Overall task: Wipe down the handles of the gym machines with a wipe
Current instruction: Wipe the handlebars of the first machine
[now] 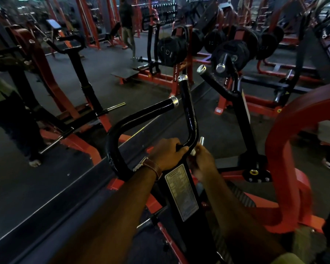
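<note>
Your left hand (167, 153) is curled round the lower bend of the glossy black tubular steel handle (188, 115); your right hand (202, 161) pinches a small white wipe (193, 152) against the same bend. You seem early on: its two chrome-capped ends look unreached. Most of the wipe is hidden by your fingers
</note>
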`<act>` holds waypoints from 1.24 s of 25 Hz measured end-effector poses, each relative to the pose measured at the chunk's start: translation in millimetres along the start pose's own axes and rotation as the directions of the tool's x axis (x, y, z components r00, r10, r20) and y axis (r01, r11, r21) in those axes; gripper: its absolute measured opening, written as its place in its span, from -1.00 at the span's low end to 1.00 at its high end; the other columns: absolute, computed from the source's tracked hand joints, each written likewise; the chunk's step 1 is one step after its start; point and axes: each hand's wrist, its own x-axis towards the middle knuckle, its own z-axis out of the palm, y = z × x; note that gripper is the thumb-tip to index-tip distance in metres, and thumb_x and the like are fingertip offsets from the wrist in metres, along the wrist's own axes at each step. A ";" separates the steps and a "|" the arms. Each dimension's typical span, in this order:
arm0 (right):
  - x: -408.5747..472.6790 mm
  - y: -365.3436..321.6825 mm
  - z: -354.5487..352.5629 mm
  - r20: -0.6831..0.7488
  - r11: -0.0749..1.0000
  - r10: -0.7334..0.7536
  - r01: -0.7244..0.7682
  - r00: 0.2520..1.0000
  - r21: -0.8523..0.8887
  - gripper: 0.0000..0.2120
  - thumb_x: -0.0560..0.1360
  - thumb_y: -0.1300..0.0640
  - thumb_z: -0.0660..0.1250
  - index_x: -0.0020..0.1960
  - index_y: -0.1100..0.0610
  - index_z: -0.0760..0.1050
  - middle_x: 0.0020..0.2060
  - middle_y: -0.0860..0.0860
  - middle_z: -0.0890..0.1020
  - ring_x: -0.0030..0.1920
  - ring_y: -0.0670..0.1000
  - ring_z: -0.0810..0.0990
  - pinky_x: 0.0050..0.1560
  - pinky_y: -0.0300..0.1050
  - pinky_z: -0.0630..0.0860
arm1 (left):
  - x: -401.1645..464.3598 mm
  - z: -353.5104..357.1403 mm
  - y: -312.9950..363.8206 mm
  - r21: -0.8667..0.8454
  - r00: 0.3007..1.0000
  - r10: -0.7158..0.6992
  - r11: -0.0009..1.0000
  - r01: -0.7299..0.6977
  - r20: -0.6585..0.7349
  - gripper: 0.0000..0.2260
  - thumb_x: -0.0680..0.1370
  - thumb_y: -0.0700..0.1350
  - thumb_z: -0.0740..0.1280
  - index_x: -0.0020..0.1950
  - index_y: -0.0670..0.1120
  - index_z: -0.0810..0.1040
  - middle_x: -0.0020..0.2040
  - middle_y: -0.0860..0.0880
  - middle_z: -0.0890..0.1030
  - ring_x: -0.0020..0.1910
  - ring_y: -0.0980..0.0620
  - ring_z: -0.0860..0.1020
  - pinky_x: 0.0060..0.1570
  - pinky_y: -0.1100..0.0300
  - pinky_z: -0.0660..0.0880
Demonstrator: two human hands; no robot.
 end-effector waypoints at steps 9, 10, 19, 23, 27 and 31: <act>14.1 -4.2 -2.3 0.275 0.993 0.075 -0.098 0.959 0.069 -0.81 0.50 -0.03 0.42 -0.19 0.06 0.63 -0.34 -0.03 0.52 -0.43 -0.08 0.46 -0.42 -0.24 0.37 | -3.7 -3.7 2.6 -0.003 1.000 -0.013 1.000 0.013 -0.016 -0.69 0.46 0.15 0.48 0.01 -0.02 0.52 -0.11 0.03 0.63 -0.17 0.09 0.61 -0.16 0.13 0.60; 10.1 2.8 -5.4 0.232 0.995 0.085 -0.095 0.969 0.034 -0.80 0.53 -0.01 0.40 -0.20 0.09 0.60 -0.36 0.00 0.48 -0.43 -0.06 0.43 -0.41 -0.20 0.35 | -3.0 -3.5 2.0 -0.006 1.000 -0.017 1.000 0.017 -0.017 -0.68 0.45 0.17 0.48 0.00 -0.02 0.52 -0.12 0.03 0.63 -0.17 0.10 0.61 -0.17 0.13 0.60; -13.5 -4.1 -0.2 0.300 0.205 -0.808 0.720 0.507 -0.663 -0.83 0.52 0.01 0.45 -0.08 0.12 0.65 -0.19 -0.06 0.60 -0.24 -0.14 0.58 -0.26 -0.27 0.49 | -2.4 -7.1 3.8 -0.017 0.996 0.090 0.996 -0.090 0.018 -0.72 0.50 -0.01 0.48 0.16 -0.06 0.60 0.02 -0.03 0.67 -0.04 0.02 0.64 -0.03 0.13 0.60; 3.7 -48.8 19.0 0.610 -0.266 -0.422 0.552 0.670 -0.790 -0.77 0.58 -0.04 0.32 -0.11 0.08 0.63 -0.15 -0.02 0.59 -0.19 -0.03 0.60 -0.17 -0.12 0.53 | -4.1 -10.1 6.9 -0.032 0.994 0.096 0.995 -0.095 0.053 -0.72 0.49 -0.01 0.50 0.16 -0.04 0.62 0.03 -0.02 0.67 -0.03 0.04 0.64 -0.09 0.26 0.53; -5.4 -79.4 38.3 0.626 -0.559 -0.368 0.375 0.687 -0.739 -0.82 0.59 0.11 0.27 -0.01 0.19 0.60 -0.02 0.14 0.64 -0.04 0.21 0.66 -0.07 0.05 0.60 | -3.2 -9.5 4.7 0.011 0.997 0.058 0.998 -0.058 0.041 -0.83 0.47 0.02 0.50 -0.11 0.04 0.54 -0.19 0.12 0.58 -0.27 0.24 0.52 -0.34 0.38 0.38; -22.7 -74.5 45.9 0.730 -0.714 -0.323 0.350 0.603 -0.606 -0.78 0.61 0.16 0.24 0.18 0.23 0.54 0.21 0.14 0.52 0.05 0.17 0.64 -0.11 -0.01 0.52 | -5.4 -9.2 5.6 -0.017 0.998 0.069 0.998 -0.068 0.012 -0.79 0.48 0.02 0.50 0.03 -0.03 0.62 -0.07 0.03 0.66 -0.13 0.08 0.62 -0.25 0.31 0.47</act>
